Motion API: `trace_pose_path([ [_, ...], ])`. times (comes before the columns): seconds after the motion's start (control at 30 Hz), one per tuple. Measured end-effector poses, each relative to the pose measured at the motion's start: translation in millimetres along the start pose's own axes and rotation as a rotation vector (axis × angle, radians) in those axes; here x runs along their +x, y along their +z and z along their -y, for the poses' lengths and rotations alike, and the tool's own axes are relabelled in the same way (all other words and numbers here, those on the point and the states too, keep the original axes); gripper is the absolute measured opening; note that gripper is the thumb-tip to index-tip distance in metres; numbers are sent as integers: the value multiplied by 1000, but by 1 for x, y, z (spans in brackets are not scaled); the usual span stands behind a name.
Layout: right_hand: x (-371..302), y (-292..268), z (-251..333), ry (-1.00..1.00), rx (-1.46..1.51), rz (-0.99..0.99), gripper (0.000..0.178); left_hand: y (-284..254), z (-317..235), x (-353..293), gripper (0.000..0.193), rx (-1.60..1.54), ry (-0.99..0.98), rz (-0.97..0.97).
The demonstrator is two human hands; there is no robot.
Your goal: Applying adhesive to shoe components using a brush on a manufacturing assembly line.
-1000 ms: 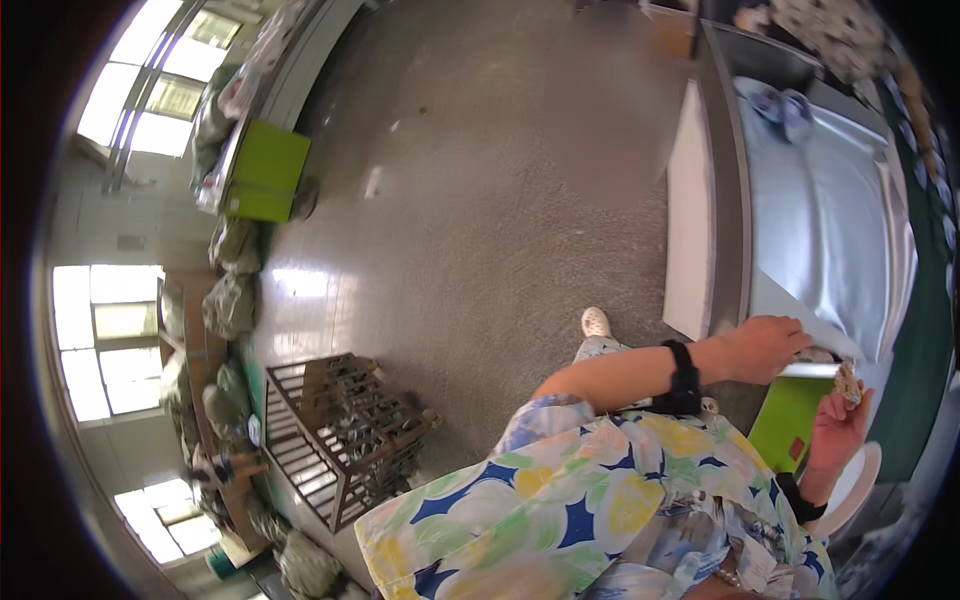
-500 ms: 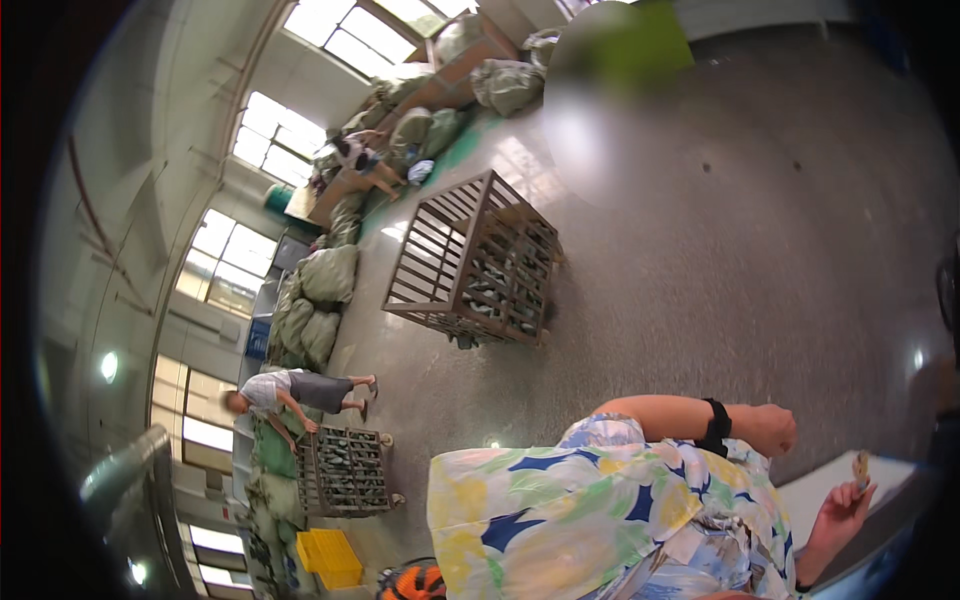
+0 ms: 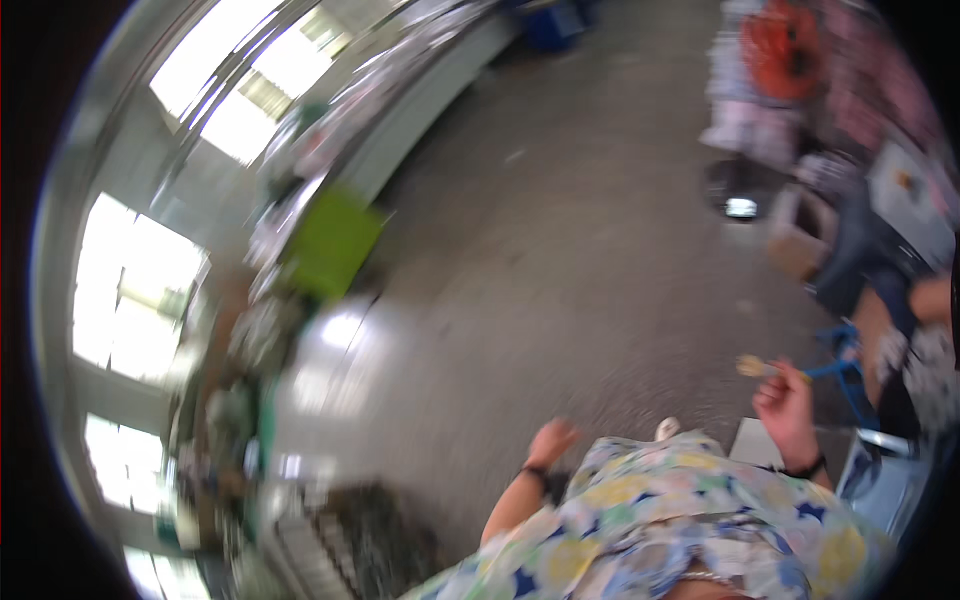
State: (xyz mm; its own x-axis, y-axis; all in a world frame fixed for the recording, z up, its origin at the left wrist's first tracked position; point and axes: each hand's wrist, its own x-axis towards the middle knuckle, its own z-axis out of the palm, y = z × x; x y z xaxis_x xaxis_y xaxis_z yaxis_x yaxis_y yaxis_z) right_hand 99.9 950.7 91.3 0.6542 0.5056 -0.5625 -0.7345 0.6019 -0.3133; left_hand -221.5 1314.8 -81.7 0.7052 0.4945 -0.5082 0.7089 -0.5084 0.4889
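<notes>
My right hand is raised at the lower right, its fingers pinched round a small brush-like tool with a tan head that points left. Blur hides the finer detail of that tool. My left hand hangs in front of me over the floor, with a dark band at the wrist. Its fingers are smeared by motion, and I make out nothing in it.
A slatted cart stands at lower left, blurred. At the right are a cardboard box, a blue stool and another person's arm. A long bench runs along the far left, with a green panel before it.
My view has swung to the right; the cart has slid to the lower left and the right-hand work area has come in. My right hand still holds the brush-like tool.
</notes>
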Motion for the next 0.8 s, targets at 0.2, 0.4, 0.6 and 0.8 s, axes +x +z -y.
trace_pose_path([
  [0.2, 172, 188, 41, 108, -77, 13, 16, -14, 117, 125, 7, 620, -245, 258],
  [0.4, 355, 282, 61, -7, 50, -13, 16, -183, 69, 419, 19, 694, -191, 248],
  [0.6, 485, 369, 148, -133, 190, -81, 17, -346, -103, 735, 32, 779, -36, 275],
  [0.8, 685, 422, 245, -317, 164, -240, 15, -478, -315, 1007, 13, 668, 467, -350],
])
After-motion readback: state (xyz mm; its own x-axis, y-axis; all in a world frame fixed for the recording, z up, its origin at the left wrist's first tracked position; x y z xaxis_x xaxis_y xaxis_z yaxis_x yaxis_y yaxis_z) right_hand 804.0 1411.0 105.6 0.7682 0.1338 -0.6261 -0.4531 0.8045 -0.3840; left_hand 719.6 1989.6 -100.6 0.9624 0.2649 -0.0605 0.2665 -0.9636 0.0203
